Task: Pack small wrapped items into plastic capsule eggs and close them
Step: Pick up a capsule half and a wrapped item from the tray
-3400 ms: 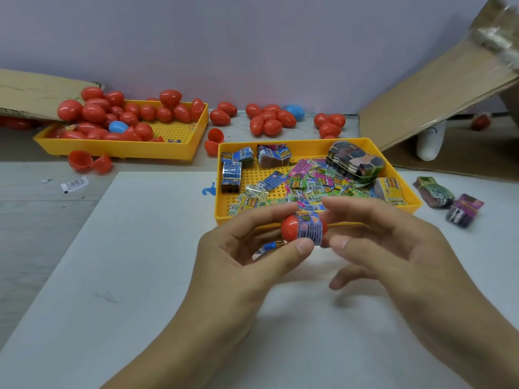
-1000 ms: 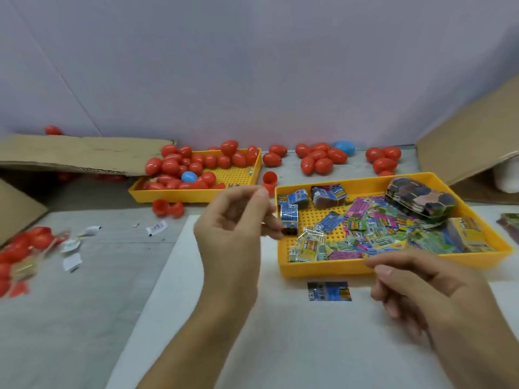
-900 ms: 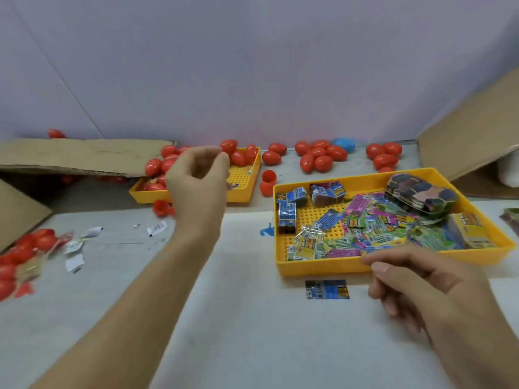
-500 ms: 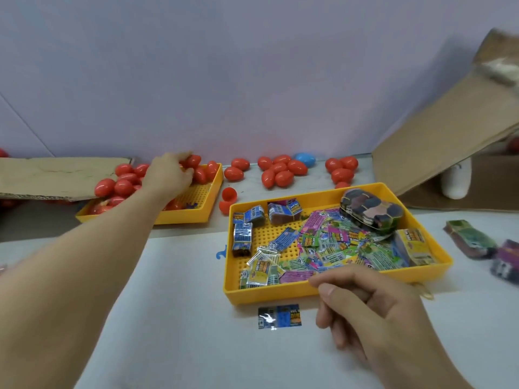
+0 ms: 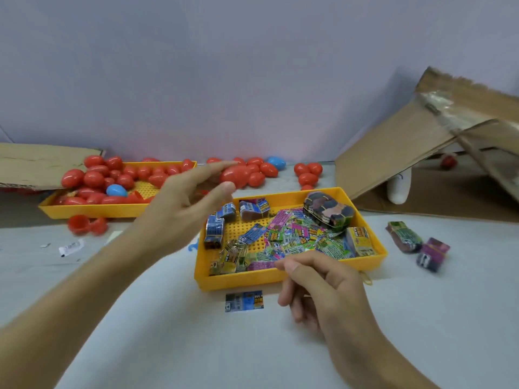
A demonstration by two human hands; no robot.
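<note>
My left hand [image 5: 185,209] is raised between the two yellow trays and pinches a closed red capsule egg [image 5: 237,176] between index fingertip and thumb. My right hand [image 5: 320,284] hovers loosely curled at the front rim of the near yellow tray [image 5: 241,282], with nothing visible in it. That tray holds several small colourful wrapped items [image 5: 286,237] and taped bundles. One blue wrapped item [image 5: 244,301] lies on the white sheet just in front of the tray. The far left yellow tray [image 5: 92,213] is heaped with red eggs [image 5: 92,178] and one blue egg [image 5: 115,190].
Loose red eggs [image 5: 307,174] lie along the back wall. An opened red egg [image 5: 84,224] sits in front of the left tray. Two bundles [image 5: 404,240] lie right of the near tray. Cardboard [image 5: 407,147] leans at the right, a white object [image 5: 398,189] under it.
My left hand drew back from the pile in the left tray toward the middle, now with a red egg between its fingers. My right hand stayed by the near tray.
</note>
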